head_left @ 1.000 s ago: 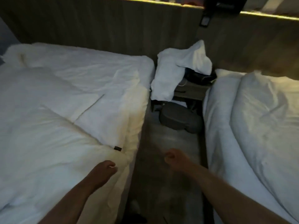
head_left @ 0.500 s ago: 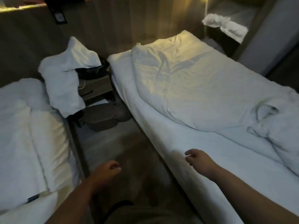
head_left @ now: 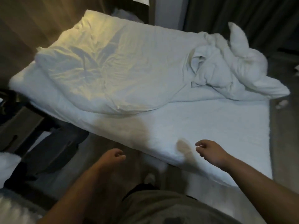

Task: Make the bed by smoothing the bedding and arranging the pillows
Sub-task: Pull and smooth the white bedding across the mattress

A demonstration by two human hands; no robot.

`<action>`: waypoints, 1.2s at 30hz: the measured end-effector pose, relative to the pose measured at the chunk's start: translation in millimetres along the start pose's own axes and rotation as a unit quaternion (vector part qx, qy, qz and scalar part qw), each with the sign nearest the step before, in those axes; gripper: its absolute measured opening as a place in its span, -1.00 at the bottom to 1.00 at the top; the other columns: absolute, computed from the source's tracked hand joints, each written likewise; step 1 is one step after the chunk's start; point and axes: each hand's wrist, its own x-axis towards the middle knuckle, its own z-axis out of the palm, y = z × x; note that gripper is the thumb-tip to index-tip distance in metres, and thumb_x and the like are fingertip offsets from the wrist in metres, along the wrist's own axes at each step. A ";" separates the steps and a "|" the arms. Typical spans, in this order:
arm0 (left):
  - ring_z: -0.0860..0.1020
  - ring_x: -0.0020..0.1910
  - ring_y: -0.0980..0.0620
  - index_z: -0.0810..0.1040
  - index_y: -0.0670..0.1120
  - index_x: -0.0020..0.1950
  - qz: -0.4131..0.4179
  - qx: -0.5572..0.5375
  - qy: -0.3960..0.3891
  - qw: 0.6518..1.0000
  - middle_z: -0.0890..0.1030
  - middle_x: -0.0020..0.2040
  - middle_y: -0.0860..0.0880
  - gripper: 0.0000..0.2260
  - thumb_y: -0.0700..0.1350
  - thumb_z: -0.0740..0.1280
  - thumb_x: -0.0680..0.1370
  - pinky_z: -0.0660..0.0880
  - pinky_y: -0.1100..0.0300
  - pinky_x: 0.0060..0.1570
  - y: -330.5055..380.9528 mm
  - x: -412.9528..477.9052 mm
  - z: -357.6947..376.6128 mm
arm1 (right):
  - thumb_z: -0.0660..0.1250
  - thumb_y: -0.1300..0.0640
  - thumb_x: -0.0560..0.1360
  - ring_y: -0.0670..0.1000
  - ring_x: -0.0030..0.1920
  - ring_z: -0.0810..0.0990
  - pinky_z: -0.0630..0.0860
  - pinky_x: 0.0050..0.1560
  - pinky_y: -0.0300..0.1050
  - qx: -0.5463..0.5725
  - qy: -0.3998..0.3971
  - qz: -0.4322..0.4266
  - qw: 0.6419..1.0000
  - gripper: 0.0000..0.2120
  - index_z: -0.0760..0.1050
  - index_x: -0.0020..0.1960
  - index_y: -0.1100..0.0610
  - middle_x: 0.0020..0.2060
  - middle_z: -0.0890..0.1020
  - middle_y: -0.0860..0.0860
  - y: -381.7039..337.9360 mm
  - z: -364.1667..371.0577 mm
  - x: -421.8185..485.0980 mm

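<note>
The person's left hand (head_left: 111,157) and right hand (head_left: 210,151) are hovering half-curled, gripping nothing, beside the bed (head_left: 210,126), where the soft, light duvet (head_left: 113,70) is lying bunched toward the foot, probably best taken at its near edge.

The room is dimly lit; warm light falls from the upper left onto the duvet (head_left: 100,68). Soft motion blur is seen throughout, and edges are bent by the wide lens.
</note>
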 end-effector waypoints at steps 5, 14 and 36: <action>0.55 -0.03 0.05 0.59 -0.16 0.16 0.035 0.070 -0.067 0.995 0.60 0.01 -0.05 -0.78 -0.12 0.37 0.54 0.44 0.24 -0.03 22.9 40.3 -2.9 | 0.30 0.21 0.50 0.10 -0.03 0.60 0.50 0.04 -0.03 0.078 0.031 0.072 0.994 -0.88 0.56 0.02 0.13 -0.08 0.63 0.07 18.7 1.6 -21.1; 0.53 -0.12 0.16 0.61 -0.14 0.05 0.090 0.191 -0.167 0.963 0.61 -0.04 -0.05 -0.89 -0.16 0.35 0.56 0.38 0.33 -0.17 79.0 94.4 26.0 | 0.25 0.12 0.56 0.01 0.06 0.57 0.45 0.09 -0.17 0.112 0.045 0.141 0.983 -0.74 0.52 0.22 0.12 0.08 0.60 0.04 71.8 -12.8 -47.0; 0.55 0.04 -0.04 0.58 -0.13 0.20 0.045 0.120 -0.100 0.987 0.61 0.11 -0.11 -0.75 -0.08 0.34 0.56 0.39 0.25 -0.03 329.5 224.6 136.9 | 0.24 0.14 0.58 0.10 0.14 0.56 0.47 0.19 -0.07 0.066 -0.009 0.102 0.992 -0.69 0.49 0.30 0.17 0.23 0.55 0.11 168.5 -181.8 180.6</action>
